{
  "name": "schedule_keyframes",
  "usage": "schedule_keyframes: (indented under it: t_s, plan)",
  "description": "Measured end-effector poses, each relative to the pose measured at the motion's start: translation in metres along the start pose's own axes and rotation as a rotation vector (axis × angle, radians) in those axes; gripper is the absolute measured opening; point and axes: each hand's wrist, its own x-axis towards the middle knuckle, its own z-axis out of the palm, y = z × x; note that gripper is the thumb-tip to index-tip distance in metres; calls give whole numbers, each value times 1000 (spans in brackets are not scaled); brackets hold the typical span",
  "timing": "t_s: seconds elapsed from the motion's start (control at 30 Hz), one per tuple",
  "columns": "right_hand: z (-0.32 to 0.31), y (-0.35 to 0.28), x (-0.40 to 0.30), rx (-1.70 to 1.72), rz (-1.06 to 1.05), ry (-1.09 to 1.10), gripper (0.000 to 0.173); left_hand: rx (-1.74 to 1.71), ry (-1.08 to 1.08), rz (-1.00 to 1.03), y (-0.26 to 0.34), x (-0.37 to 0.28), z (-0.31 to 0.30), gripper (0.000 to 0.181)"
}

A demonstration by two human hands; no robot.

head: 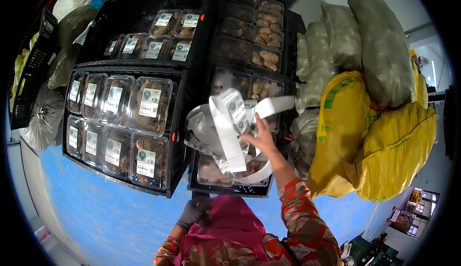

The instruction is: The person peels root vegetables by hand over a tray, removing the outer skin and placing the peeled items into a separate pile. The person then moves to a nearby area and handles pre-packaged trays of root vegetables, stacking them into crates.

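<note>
My bare right hand (260, 138), fingers spread, is at a loose, curling strip of printed labels (230, 140); whether the fingers grip it cannot be told. The strip lies over clear plastic boxes of ginger-like roots (266, 60) in a black crate (230, 191). My left hand (194, 210), in a dark glove, is near my chest beside the pink cloth (234, 217); its fingers are partly hidden and what it holds is unclear. On the left, labelled clear boxes (150, 103) stand in rows in another black crate (119, 179).
Yellow woven sacks (338, 132) and grey-green sacks (381, 46) are piled on the right. More sacks (43, 118) and a tilted black crate (32, 67) stand at the far left. The floor (108, 212) is blue.
</note>
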Motion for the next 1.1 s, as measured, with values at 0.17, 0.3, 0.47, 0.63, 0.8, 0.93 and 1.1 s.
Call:
schedule_keyframes:
  t_s: [0.17,0.3,0.47,0.63,0.8,0.93,1.1]
  plan:
    - [65,25,-15,116,95,277,92,-37,44,-54,2,-5,-3,30]
    - [79,-5,2,288,179,385,68,-65,79,10,-13,4,-6,26]
    - [86,19,-14,652,18,206,58,-99,-20,78,-12,11,-12,24]
    - [57,-10,-107,345,-213,182,67,-121,117,143,26,15,-6,40]
    - [57,-81,-160,542,-16,-144,76,6,33,626,49,52,2,86]
    - [46,-126,-163,873,-195,-83,74,-82,27,684,88,40,7,65]
    - [-44,-199,-136,799,-301,51,65,121,183,912,174,10,22,60]
